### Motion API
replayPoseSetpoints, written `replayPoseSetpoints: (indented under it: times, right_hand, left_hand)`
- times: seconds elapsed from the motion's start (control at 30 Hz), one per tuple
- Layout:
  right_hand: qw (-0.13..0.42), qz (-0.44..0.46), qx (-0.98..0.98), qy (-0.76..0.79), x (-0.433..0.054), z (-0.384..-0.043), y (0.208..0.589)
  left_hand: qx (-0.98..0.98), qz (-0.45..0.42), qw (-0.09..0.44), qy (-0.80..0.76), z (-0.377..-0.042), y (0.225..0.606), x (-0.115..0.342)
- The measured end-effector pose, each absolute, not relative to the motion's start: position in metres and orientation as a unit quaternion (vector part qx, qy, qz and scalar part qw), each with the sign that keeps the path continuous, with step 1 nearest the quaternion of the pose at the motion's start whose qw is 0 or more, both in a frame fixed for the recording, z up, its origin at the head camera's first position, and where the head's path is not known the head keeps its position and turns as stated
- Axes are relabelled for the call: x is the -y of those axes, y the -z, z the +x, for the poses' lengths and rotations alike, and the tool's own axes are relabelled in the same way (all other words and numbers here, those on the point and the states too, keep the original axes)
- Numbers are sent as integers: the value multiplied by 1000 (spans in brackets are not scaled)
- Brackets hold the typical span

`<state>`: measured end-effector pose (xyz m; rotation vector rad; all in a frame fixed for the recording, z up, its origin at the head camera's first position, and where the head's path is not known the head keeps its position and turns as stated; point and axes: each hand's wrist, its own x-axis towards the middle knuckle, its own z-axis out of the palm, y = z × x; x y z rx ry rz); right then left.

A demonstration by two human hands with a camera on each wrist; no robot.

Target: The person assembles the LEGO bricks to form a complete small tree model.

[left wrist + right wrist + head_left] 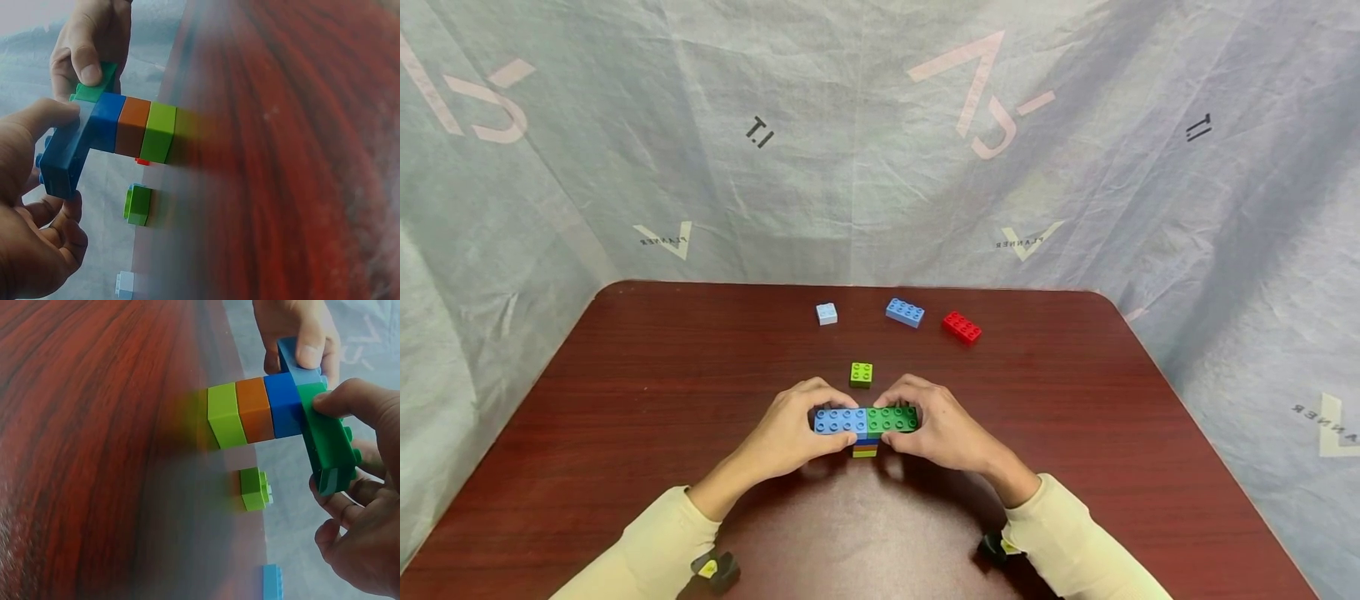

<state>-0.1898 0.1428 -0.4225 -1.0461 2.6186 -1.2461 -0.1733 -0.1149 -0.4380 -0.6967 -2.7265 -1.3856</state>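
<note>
A small tower of toy bricks stands on the table: a lime brick (226, 417) at the bottom, an orange brick (255, 410) above it, then a dark blue brick (284, 406). Across its top lie two long bricks end to end, a light blue brick (840, 421) on the left and a green brick (892, 420) on the right, both overhanging the tower. My left hand (798, 427) pinches the light blue brick between thumb and fingers. The green brick is gripped the same way by my right hand (943, 427).
Just beyond the tower sits a loose lime brick (861, 374). Farther back are a pale blue brick (827, 313), a long blue brick (905, 312) and a red brick (962, 327). A grey printed cloth (850, 167) hangs behind the dark red table (700, 358).
</note>
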Motion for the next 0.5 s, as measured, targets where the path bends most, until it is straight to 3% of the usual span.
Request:
replayPoseSetpoints:
  times: [0.5]
  right_hand:
    - [28,-336,-847,412,-143,-191,428]
  left_hand:
    - [866,-220,0,450,-171,437,114]
